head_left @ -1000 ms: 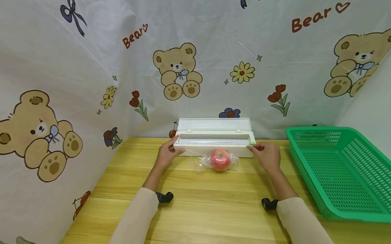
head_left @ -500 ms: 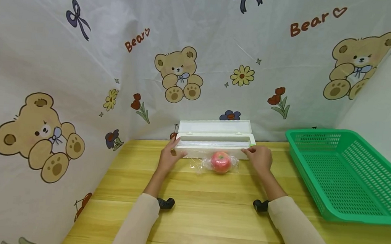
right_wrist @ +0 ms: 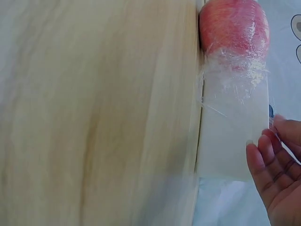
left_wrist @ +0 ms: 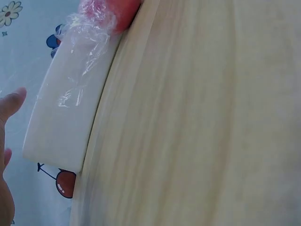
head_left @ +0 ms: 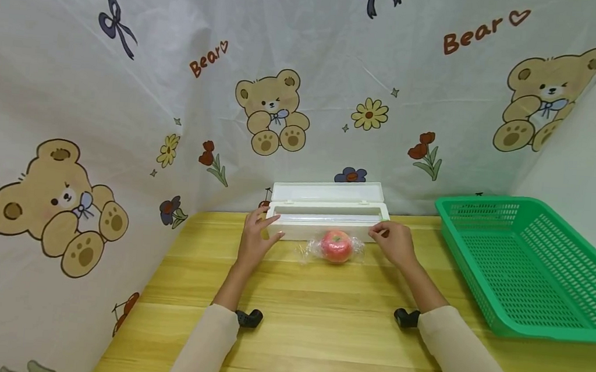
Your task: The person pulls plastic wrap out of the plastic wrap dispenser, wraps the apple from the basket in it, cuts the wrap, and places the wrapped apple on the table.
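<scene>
A white cling film box point(head_left: 326, 230) stands at the back of the table, its lid point(head_left: 327, 192) raised, with a pale roll point(head_left: 327, 218) inside. Against its front sits an apple point(head_left: 336, 246) wrapped in clear cling film point(right_wrist: 235, 70), loose film bunched at both sides. My left hand point(head_left: 256, 238) is at the box's left end, thumb and fingers spread apart. At the right front corner, my right hand point(head_left: 394, 241) holds thumb and forefinger together on a thin clear edge of film; the other fingers are loosely bent in the right wrist view.
A green plastic basket point(head_left: 502, 326) stands at the right of the wooden table point(head_left: 317, 339). A bear-patterned cloth point(head_left: 319, 47) hangs behind the box and along the left side. Black wrist devices point(head_left: 249, 318) show beside both sleeves.
My left hand has loosened from the box's left front corner, and its fingers have spread. My right hand has shifted left from the green piece at the box's right end to the front corner.
</scene>
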A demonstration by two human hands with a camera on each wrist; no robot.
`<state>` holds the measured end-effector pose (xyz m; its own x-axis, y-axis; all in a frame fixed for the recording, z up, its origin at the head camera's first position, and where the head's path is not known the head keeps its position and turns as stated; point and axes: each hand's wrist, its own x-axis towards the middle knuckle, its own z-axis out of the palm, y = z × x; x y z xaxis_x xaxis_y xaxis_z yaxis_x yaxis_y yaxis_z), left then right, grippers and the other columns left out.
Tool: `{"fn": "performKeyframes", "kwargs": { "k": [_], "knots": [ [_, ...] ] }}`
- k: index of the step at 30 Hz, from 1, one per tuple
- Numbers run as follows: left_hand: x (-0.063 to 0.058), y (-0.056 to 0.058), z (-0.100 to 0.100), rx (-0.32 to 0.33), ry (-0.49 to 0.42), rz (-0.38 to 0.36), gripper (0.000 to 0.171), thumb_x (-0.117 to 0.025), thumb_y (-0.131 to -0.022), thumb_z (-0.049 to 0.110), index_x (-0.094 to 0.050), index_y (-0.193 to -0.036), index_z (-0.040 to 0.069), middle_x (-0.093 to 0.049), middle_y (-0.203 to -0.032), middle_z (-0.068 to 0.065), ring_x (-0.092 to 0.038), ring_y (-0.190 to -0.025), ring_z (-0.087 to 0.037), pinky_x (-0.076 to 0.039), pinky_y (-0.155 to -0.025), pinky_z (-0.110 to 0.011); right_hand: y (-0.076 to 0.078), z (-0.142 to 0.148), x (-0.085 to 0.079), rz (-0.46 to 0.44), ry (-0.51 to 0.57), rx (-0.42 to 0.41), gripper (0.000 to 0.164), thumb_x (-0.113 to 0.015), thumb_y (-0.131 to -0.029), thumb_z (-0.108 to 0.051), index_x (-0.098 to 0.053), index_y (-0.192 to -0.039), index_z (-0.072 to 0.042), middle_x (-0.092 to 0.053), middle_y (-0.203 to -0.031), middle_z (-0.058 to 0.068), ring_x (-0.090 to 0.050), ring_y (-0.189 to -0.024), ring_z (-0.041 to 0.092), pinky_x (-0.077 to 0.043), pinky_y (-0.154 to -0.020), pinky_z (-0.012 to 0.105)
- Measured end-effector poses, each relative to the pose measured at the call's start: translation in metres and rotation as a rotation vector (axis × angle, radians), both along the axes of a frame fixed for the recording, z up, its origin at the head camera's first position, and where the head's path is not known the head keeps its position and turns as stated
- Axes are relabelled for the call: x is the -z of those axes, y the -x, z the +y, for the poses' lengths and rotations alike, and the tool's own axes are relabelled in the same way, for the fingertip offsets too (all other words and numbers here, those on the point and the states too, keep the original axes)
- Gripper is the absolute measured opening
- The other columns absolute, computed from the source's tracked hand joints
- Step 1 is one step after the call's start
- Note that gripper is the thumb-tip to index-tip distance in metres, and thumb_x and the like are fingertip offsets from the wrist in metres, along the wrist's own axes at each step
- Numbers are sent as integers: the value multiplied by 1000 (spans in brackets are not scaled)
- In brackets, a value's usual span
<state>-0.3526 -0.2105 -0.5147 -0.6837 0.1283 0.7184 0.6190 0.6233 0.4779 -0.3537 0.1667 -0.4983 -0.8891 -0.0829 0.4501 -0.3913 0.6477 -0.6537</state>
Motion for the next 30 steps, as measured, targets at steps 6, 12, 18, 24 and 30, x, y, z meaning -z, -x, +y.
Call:
{"fn": "performKeyframes", "kwargs": {
  "k": [6,12,18,24,30],
  "knots": [
    [-8,-13,15,138,77,6,27,-85,-81,5,-78,-107,0,-70,-112,-11,-66,-105,-28,-60,-81,-40,-7,0,-4,8,-4,-70,8,-79,-90,-9,-76,-86,-3,-74,-84,10,-70,-77,28,-54,-64,36],
    [-14,-24,38,168,123,-116,25,-83,-86,12,-78,-110,5,-73,-113,-6,-68,-108,-23,-62,-81,-36,-14,-3,-6,-42,-10,-138,7,-78,-90,-8,-76,-85,-4,-75,-90,9,-69,-87,29,-62,-73,42],
    [-17,-32,56,217,155,-202,37,-80,-89,15,-73,-123,2,-68,-129,-13,-63,-123,-29,-52,-102,-45,-17,-7,-7,-62,-30,-207,6,-78,-88,-3,-75,-83,-6,-74,-112,16,-68,-108,36,-59,-87,51],
    [-17,-37,61,250,175,-336,27,-72,-95,13,-74,-121,5,-64,-135,-9,-59,-128,-25,-49,-106,-39,-20,-7,-5,-95,-114,-291,10,-78,-87,-2,-76,-81,-10,-71,-123,15,-63,-120,38,-52,-99,55],
    [-12,-38,57,288,198,-317,20,-73,-93,6,-77,-112,2,-70,-125,-9,-66,-118,-25,-53,-100,-39,-23,-5,-4,-72,-248,-336,11,-80,-82,2,-80,-78,-9,-74,-116,10,-65,-113,37,-54,-92,51]
  ]
}}
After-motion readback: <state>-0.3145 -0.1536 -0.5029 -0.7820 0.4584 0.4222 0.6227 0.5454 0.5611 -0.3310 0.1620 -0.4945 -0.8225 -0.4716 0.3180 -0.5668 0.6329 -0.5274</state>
